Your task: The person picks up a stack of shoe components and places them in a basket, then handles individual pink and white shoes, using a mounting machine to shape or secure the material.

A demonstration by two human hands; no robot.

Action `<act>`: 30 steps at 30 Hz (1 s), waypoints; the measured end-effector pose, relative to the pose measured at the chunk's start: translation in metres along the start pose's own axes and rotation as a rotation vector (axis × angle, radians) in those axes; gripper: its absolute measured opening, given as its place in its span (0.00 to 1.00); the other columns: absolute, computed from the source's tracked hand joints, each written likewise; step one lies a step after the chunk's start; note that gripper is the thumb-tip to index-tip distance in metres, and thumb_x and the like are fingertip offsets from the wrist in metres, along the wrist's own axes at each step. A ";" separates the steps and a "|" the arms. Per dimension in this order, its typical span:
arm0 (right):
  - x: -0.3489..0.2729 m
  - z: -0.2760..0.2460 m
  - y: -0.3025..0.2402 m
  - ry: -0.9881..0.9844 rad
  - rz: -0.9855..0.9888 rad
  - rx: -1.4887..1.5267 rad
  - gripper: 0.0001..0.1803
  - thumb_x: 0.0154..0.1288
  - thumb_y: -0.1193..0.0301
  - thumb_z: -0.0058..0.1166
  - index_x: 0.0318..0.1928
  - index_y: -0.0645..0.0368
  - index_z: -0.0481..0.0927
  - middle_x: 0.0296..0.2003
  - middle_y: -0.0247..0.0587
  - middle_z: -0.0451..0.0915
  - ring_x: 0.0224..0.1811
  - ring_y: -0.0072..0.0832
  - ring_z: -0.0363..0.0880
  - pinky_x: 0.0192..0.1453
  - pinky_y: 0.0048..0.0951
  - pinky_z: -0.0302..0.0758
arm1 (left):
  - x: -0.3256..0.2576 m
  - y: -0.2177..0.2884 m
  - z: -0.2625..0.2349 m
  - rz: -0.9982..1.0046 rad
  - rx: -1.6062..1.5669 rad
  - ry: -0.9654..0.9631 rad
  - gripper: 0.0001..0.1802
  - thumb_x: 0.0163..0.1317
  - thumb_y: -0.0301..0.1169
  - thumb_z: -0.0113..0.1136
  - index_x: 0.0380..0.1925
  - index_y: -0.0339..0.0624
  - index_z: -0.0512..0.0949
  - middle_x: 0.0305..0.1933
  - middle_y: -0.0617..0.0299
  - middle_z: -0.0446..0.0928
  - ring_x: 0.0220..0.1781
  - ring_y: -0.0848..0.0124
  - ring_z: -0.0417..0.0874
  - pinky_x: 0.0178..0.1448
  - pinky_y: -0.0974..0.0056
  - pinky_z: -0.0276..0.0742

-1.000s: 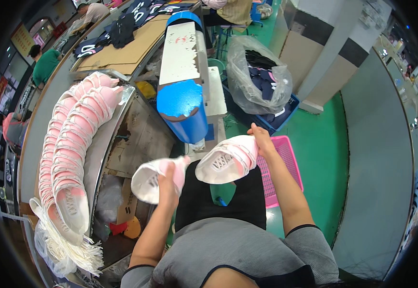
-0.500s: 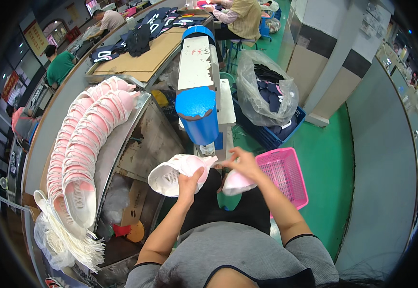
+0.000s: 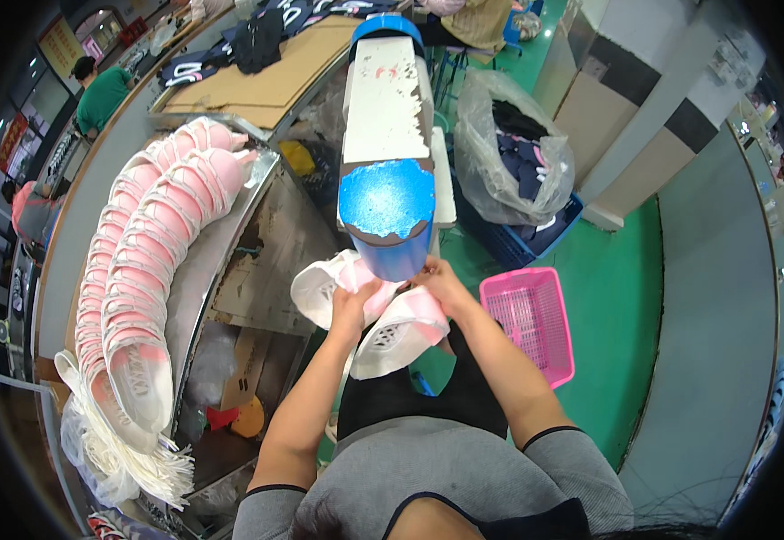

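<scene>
Two pink-and-white shoe uppers hang side by side in front of me, just below the blue front end of a machine (image 3: 387, 202). My left hand (image 3: 352, 308) is closed on the left shoe upper (image 3: 316, 290), thumb on top. My right hand (image 3: 441, 286) is closed at the far end of the other shoe upper (image 3: 398, 337), whose white lining and lacing face me. The fingertips of that hand and the uppers' far ends are partly hidden by the machine head.
Stacked pink-and-white shoe uppers (image 3: 189, 220) curve along the metal-edged bench at left, beside a bundle of white laces (image 3: 140, 463). A pink basket (image 3: 564, 346) stands on the green floor at right. Behind it, a plastic bag (image 3: 477, 171) of dark pieces sits in a blue crate (image 3: 549, 238).
My right hand has brought its upper leftward, next to the left one, and both hands are now close together under the machine head. The whole view has shifted slightly.
</scene>
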State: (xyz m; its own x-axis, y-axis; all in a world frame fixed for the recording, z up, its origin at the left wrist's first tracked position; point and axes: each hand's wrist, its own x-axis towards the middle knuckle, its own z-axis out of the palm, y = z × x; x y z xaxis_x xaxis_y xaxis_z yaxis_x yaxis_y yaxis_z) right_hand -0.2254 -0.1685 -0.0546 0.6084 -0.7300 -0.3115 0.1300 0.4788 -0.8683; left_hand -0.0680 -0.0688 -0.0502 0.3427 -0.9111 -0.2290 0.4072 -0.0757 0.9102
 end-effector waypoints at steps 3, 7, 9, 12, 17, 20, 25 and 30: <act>0.010 0.003 -0.005 0.011 0.087 -0.017 0.04 0.61 0.80 0.49 0.38 0.64 0.74 0.31 0.46 0.80 0.31 0.30 0.81 0.37 0.28 0.77 | 0.014 -0.003 -0.009 -0.231 -0.182 0.078 0.20 0.56 0.27 0.55 0.50 0.32 0.72 0.48 0.56 0.77 0.51 0.65 0.77 0.56 0.59 0.71; 0.028 0.007 -0.017 0.066 0.148 -0.003 0.07 0.63 0.75 0.50 0.40 0.65 0.75 0.33 0.43 0.79 0.29 0.28 0.79 0.35 0.27 0.76 | 0.034 0.015 -0.002 -0.444 -0.425 0.187 0.18 0.59 0.30 0.53 0.47 0.30 0.72 0.47 0.52 0.77 0.48 0.58 0.78 0.55 0.52 0.73; 0.036 -0.015 0.005 0.101 0.092 -0.015 0.07 0.63 0.73 0.51 0.38 0.64 0.75 0.31 0.41 0.78 0.28 0.27 0.77 0.34 0.27 0.75 | 0.032 0.024 -0.001 -0.466 -0.529 0.181 0.18 0.59 0.30 0.54 0.46 0.30 0.72 0.47 0.52 0.77 0.48 0.57 0.78 0.55 0.52 0.73; 0.008 -0.043 -0.011 0.256 0.092 -0.052 0.15 0.65 0.62 0.52 0.29 0.62 0.76 0.24 0.35 0.73 0.25 0.24 0.71 0.30 0.26 0.71 | -0.011 0.018 -0.034 0.071 -0.137 0.373 0.16 0.56 0.27 0.60 0.43 0.32 0.75 0.43 0.58 0.78 0.44 0.68 0.79 0.52 0.64 0.72; -0.027 -0.074 0.025 0.488 0.084 0.308 0.18 0.65 0.57 0.53 0.27 0.60 0.74 0.24 0.38 0.71 0.27 0.27 0.71 0.30 0.32 0.72 | -0.127 0.016 -0.004 0.215 0.373 0.346 0.18 0.57 0.33 0.61 0.42 0.30 0.75 0.42 0.55 0.78 0.43 0.71 0.78 0.49 0.66 0.72; -0.047 0.028 0.020 0.513 0.306 0.475 0.19 0.65 0.56 0.53 0.26 0.57 0.72 0.25 0.37 0.70 0.30 0.25 0.67 0.35 0.31 0.70 | -0.115 -0.028 0.006 0.249 0.510 0.128 0.24 0.57 0.32 0.62 0.52 0.34 0.69 0.49 0.59 0.74 0.50 0.71 0.74 0.55 0.65 0.69; -0.036 0.053 0.046 0.533 0.141 0.394 0.18 0.65 0.54 0.51 0.27 0.54 0.73 0.28 0.29 0.70 0.33 0.21 0.63 0.36 0.28 0.64 | -0.091 0.002 0.015 0.262 0.396 0.162 0.28 0.50 0.31 0.67 0.51 0.34 0.70 0.47 0.58 0.75 0.50 0.69 0.75 0.54 0.65 0.70; -0.038 0.033 0.035 0.190 -0.201 0.049 0.09 0.65 0.67 0.54 0.32 0.60 0.73 0.27 0.30 0.70 0.26 0.16 0.65 0.26 0.17 0.60 | -0.057 0.015 -0.011 0.403 0.559 0.258 0.26 0.48 0.32 0.68 0.47 0.33 0.73 0.44 0.56 0.77 0.46 0.68 0.77 0.53 0.64 0.71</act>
State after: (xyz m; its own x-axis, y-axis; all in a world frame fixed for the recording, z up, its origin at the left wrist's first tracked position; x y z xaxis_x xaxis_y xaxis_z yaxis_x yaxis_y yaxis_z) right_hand -0.2185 -0.1085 -0.0602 0.4094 -0.8889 -0.2056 0.2735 0.3346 -0.9018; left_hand -0.0722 -0.0130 -0.0277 0.5911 -0.7927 0.1489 -0.2608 -0.0132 0.9653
